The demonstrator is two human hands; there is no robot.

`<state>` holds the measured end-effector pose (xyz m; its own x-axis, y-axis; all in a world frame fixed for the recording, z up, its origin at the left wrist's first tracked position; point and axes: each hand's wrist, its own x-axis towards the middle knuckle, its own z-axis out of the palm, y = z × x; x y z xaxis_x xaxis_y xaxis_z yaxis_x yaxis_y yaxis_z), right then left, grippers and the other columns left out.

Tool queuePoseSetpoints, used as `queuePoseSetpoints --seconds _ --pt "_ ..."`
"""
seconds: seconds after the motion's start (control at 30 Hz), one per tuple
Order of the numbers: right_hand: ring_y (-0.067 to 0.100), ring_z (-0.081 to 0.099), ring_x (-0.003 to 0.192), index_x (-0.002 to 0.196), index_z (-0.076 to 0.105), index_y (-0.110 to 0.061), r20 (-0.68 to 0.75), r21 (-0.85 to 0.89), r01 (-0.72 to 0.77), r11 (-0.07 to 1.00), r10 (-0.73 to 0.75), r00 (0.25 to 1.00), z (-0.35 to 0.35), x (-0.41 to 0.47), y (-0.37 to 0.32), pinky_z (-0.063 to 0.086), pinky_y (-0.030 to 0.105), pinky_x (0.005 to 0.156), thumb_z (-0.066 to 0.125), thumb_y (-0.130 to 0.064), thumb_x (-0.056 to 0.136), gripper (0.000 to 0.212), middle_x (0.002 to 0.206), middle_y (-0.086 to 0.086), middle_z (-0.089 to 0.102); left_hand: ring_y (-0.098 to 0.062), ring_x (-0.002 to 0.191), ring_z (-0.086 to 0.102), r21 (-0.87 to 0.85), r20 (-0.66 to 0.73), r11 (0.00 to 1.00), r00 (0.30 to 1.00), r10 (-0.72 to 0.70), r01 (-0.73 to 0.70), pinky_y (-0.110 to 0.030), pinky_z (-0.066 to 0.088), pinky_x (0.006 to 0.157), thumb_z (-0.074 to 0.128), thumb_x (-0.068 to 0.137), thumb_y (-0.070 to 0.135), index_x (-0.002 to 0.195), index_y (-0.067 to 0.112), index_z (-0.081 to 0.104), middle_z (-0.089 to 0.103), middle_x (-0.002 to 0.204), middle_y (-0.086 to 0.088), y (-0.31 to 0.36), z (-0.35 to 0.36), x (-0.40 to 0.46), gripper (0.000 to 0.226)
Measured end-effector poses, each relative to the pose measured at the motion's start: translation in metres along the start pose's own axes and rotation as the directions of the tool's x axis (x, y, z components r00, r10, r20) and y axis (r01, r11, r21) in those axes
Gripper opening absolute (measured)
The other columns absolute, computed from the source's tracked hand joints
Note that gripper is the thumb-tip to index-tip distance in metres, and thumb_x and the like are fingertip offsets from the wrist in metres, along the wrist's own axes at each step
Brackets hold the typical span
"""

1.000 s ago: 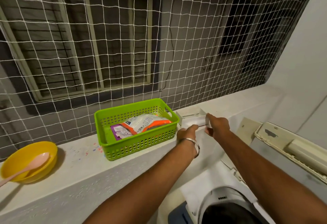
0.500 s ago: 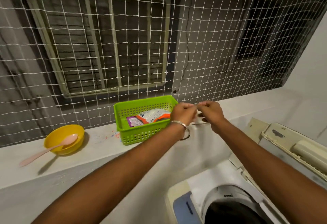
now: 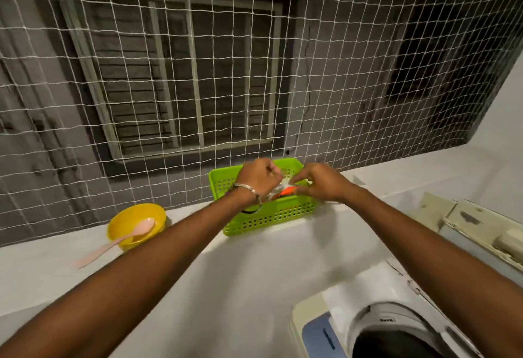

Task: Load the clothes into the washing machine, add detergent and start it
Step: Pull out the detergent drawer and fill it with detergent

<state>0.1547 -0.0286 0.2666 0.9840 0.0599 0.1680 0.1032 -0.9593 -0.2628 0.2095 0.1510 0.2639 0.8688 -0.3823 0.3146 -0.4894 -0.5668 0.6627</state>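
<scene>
A green plastic basket (image 3: pixel 268 219) stands on the white ledge (image 3: pixel 198 272) in front of the net. A white and orange detergent packet (image 3: pixel 285 189) lies inside it. My left hand (image 3: pixel 259 178), with a metal bangle on the wrist, curls its fingers at the packet's left top edge. At the packet's right edge my right hand (image 3: pixel 318 182) pinches it, so both hands are over the basket. The washing machine (image 3: pixel 334 329) is at the bottom right with its dark drum opening (image 3: pixel 396 343) showing. Its lid (image 3: pixel 481 230) is raised.
A yellow bowl (image 3: pixel 135 220) with a pink spoon (image 3: pixel 113 244) resting in it stands on the ledge left of the basket. A white rope net (image 3: pixel 254 74) closes off the space behind the ledge. A white wall (image 3: pixel 503 108) rises at the right.
Both hands have left the white object on the ledge right of the basket. They moved left and came together on the packet in the basket.
</scene>
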Motion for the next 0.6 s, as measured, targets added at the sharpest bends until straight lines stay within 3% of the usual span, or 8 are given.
queuePoseSetpoints --seconds 0.13,0.27,0.37,0.53,0.6 --pt "0.015 0.065 0.096 0.106 0.075 -0.028 0.039 -0.101 -0.011 0.995 0.015 0.999 0.001 0.013 -0.011 0.043 0.024 0.079 0.075 -0.043 0.079 0.031 0.107 -0.006 0.072 -0.022 0.084 0.067 0.024 0.080 0.998 0.995 0.061 -0.063 -0.026 0.046 0.067 0.064 0.081 0.026 0.083 0.013 0.069 0.073 0.086 -0.007 -0.013 -0.001 0.007 0.015" --pt "0.005 0.058 0.081 0.097 0.078 -0.025 -0.040 -0.057 -0.020 0.998 0.018 0.999 0.001 0.028 -0.018 0.039 0.022 0.068 0.074 -0.030 0.082 0.016 0.094 -0.011 0.072 -0.024 0.087 0.065 0.088 0.182 0.988 0.977 0.108 -0.126 -0.029 0.046 0.069 0.066 0.079 0.042 0.089 0.018 0.067 0.071 0.092 -0.005 -0.021 -0.004 0.021 0.025" --pt "0.013 0.065 0.082 0.097 0.078 -0.023 -0.123 -0.081 -0.019 0.997 0.009 0.992 -0.001 0.040 -0.020 0.034 0.020 0.065 0.074 -0.032 0.082 0.018 0.093 -0.005 0.074 -0.026 0.091 0.063 0.151 0.192 0.967 0.966 0.176 -0.206 -0.032 0.048 0.072 0.063 0.079 0.055 0.091 0.020 0.064 0.069 0.097 -0.005 -0.027 -0.003 0.030 0.037" --pt "0.022 0.063 0.075 0.094 0.078 -0.030 -0.192 -0.166 0.024 0.986 -0.056 0.980 -0.001 0.053 -0.017 0.041 0.027 0.063 0.076 -0.036 0.079 0.016 0.081 0.000 0.065 -0.031 0.090 0.062 0.175 0.199 0.956 0.960 0.199 -0.235 -0.038 0.049 0.073 0.063 0.081 0.052 0.087 0.009 0.066 0.070 0.095 -0.012 -0.032 -0.003 0.044 0.043" --pt "0.023 0.063 0.076 0.094 0.077 -0.028 -0.220 -0.138 0.007 0.990 -0.037 0.975 0.000 0.053 -0.017 0.049 0.033 0.066 0.077 -0.035 0.077 0.018 0.084 0.001 0.066 -0.031 0.088 0.062 0.154 0.189 0.960 0.960 0.205 -0.235 -0.035 0.046 0.069 0.059 0.084 0.052 0.080 0.015 0.061 0.070 0.090 -0.010 -0.036 -0.002 0.050 0.037"
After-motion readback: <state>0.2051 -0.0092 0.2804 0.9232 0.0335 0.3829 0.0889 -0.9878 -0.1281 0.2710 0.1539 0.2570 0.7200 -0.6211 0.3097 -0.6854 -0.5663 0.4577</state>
